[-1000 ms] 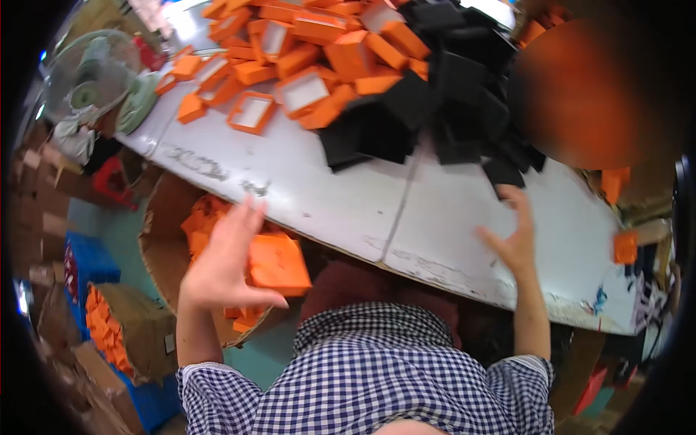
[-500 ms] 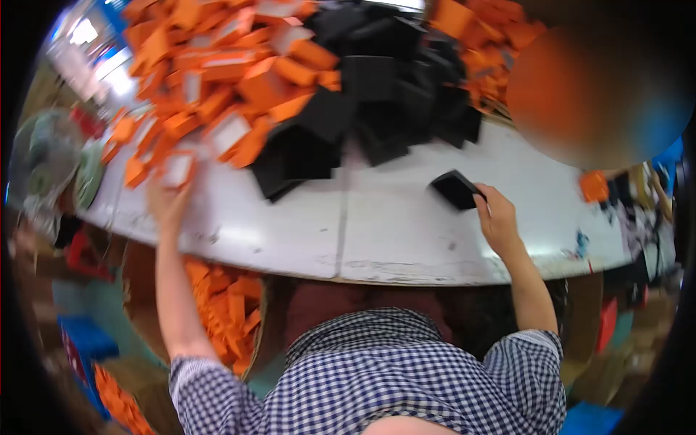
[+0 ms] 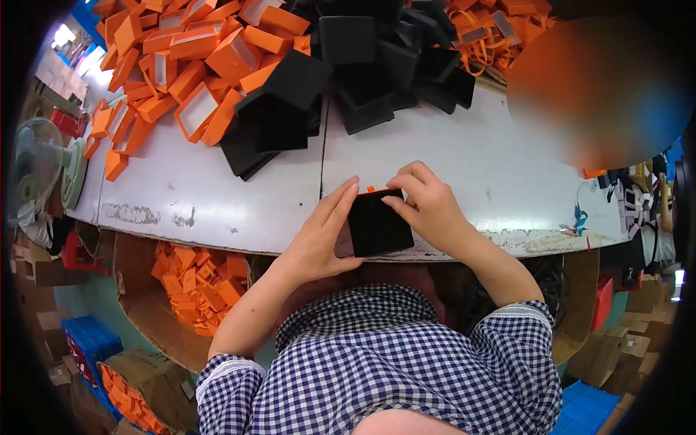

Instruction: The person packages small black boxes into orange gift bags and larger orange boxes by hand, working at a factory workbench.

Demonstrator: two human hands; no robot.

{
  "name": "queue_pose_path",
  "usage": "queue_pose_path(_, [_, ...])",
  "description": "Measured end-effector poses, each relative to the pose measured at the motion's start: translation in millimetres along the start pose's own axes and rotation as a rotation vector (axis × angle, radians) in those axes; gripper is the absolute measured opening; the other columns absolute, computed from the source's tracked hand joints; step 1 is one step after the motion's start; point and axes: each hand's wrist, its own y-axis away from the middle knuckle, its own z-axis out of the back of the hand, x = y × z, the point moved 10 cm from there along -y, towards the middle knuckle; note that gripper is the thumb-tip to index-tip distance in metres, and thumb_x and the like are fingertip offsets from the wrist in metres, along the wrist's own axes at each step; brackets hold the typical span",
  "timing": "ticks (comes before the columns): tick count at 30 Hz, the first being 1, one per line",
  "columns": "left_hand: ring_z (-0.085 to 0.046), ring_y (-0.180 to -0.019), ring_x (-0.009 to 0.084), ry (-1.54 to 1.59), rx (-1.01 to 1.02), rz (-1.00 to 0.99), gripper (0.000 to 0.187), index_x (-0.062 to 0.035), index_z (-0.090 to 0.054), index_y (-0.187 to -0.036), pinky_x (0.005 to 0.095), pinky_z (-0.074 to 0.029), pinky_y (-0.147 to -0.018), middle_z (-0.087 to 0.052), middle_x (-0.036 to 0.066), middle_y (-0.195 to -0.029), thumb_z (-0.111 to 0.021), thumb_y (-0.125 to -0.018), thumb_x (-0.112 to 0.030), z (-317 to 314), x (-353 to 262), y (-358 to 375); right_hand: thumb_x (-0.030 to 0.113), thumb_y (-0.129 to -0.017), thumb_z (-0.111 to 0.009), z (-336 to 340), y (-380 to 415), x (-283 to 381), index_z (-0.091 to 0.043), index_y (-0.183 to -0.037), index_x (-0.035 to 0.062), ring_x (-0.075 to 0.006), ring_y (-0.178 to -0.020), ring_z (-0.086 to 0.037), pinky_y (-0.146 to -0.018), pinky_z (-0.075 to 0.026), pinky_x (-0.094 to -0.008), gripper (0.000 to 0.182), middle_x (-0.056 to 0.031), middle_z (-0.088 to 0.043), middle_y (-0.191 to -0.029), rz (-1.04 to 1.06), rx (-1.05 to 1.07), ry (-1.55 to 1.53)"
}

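Note:
At the front edge of the table, a small black box (image 3: 382, 230) sits between my two hands, its dark face toward me. A short orange tab (image 3: 370, 189) and a thin orange edge show along its far side. My left hand (image 3: 317, 241) grips the box from the left, fingers along that side and thumb at the near corner. With bent fingers and thumb, my right hand (image 3: 436, 212) pinches the far right corner. Whatever lies under the box is hidden.
Orange boxes (image 3: 196, 112) are heaped at the back left, beside a pile of black boxes (image 3: 290, 83). More orange pieces with ribbons (image 3: 482, 36) lie at the back right. Below the table stands a carton (image 3: 138, 290) of orange pieces. A fan (image 3: 43, 170) is at far left.
My left hand has come back from the orange pile toward me. My right hand has brought the black box left and nearer, and both hands now meet on it.

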Motion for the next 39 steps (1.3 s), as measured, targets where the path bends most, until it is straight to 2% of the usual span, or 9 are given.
queue_pose_path(8, [-0.036,-0.145,0.0441,-0.19,0.04,-0.004,0.108,-0.0027,-0.028,-0.159,0.0491,-0.036,-0.118,-0.027,0.023,-0.164,-0.088,-0.072,-0.024,-12.0,-5.1,2.9,0.002,-0.084,-0.077,-13.1,11.8,-8.6,-0.066,-0.098,0.0013,-0.0252,-0.075,-0.064,-0.064,-0.053,-0.0349,0.018,-0.0101,-0.06,-0.096,0.159,-0.073,0.085])
queue_pose_path(13, [-0.031,-0.145,0.0487,-0.211,0.071,0.015,0.08,-0.0106,-0.041,-0.156,0.0552,-0.032,-0.118,-0.023,0.025,-0.165,-0.075,-0.089,-0.038,-21.5,-5.1,2.8,0.009,-0.082,-0.08,16.7,34.3,26.8,-0.067,-0.096,0.0041,-0.0282,-0.081,-0.061,-0.069,-0.052,-0.0391,0.019,-0.008,-0.059,-0.093,0.286,-0.223,-0.021])
queue_pose_path(18, [-0.03,-0.145,0.0479,-0.443,0.163,-0.011,0.071,-0.0129,-0.048,-0.152,0.0594,-0.028,-0.117,-0.023,0.027,-0.165,-0.069,-0.091,-0.042,-25.6,-17.2,-3.2,0.022,-0.086,-0.075,-16.5,65.2,38.7,-0.069,-0.1,0.0051,-0.026,-0.094,-0.059,-0.08,-0.047,-0.0403,0.023,-0.0068,-0.06,-0.096,0.487,0.018,0.092])
queue_pose_path(25, [-0.053,-0.125,0.0368,-0.482,0.03,-0.197,0.036,-0.0102,-0.073,-0.119,0.0552,-0.038,-0.108,-0.06,0.016,-0.128,-0.075,-0.083,-0.012,-28.3,-31.9,8.6,0.029,-0.089,-0.077,15.1,67.0,-6.7,-0.068,-0.116,0.0032,-0.0321,-0.12,-0.058,-0.106,-0.043,-0.0497,0.038,-0.0137,-0.067,-0.119,0.44,0.035,-0.039])
queue_pose_path(29, [-0.054,-0.12,0.036,-0.587,0.003,-0.083,0.033,-0.0087,-0.074,-0.115,0.0544,-0.037,-0.107,-0.059,0.017,-0.123,-0.074,-0.083,-0.01,-11.5,-37.0,-7.2,0.029,-0.089,-0.078,159.0,61.0,-148.3,-0.043,-0.147,-0.0016,-0.042,-0.136,-0.047,-0.115,-0.038,-0.0478,0.075,-0.0252,-0.049,-0.147,-0.083,-0.384,0.386])
queue_pose_path(31, [-0.052,-0.123,0.0379,-0.733,0.087,0.004,0.042,-0.0061,-0.07,-0.122,0.0545,-0.035,-0.106,-0.057,0.021,-0.127,-0.077,-0.081,-0.013,-1.6,-34.9,-15.9,0.022,-0.092,-0.077,240.2,82.0,-236.2,-0.035,-0.153,0.0012,-0.0348,-0.136,-0.048,-0.105,-0.049,-0.0446,0.077,-0.0218,-0.044,-0.15,-0.287,-0.62,0.574])
queue_pose_path(34, [-0.051,-0.124,0.0404,-0.604,0.054,-0.004,0.062,-0.0029,-0.059,-0.137,0.053,-0.037,-0.107,-0.054,0.022,-0.133,-0.08,-0.08,-0.016,39.2,-66.4,-61.9,0.025,-0.095,-0.075,357.7,114.3,-347.8,-0.029,-0.153,-0.0026,-0.0256,-0.095,-0.071,-0.069,-0.06,-0.0336,0.079,-0.0203,-0.049,-0.145,-0.463,-0.858,0.44])
queue_pose_path(36, [-0.051,-0.124,0.0405,-0.623,-0.093,-0.115,0.08,-0.0011,-0.046,-0.148,0.0495,-0.039,-0.108,-0.051,0.023,-0.138,-0.082,-0.079,-0.016,78.7,-79.0,-111.2,0.029,-0.096,-0.074,400.6,113.2,-368.2,-0.036,-0.146,-0.0075,-0.0236,-0.072,-0.071,-0.06,-0.058,-0.0302,0.073,-0.0245,-0.052,-0.139,-0.615,-1.013,0.296])
queue_pose_path(39, [-0.053,-0.125,0.0348,-0.507,-0.23,-0.052,0.086,0.0033,-0.036,-0.154,0.0436,-0.043,-0.107,-0.053,0.023,-0.142,-0.082,-0.084,-0.019,137.8,-69.1,-223.4,0.031,-0.099,-0.069,424.5,97.2,-419.0,-0.042,-0.143,-0.0008,-0.0203,-0.072,-0.071,-0.059,-0.059,-0.031,0.06,-0.0207,-0.059,-0.128,-0.71,-1.107,-0.065])
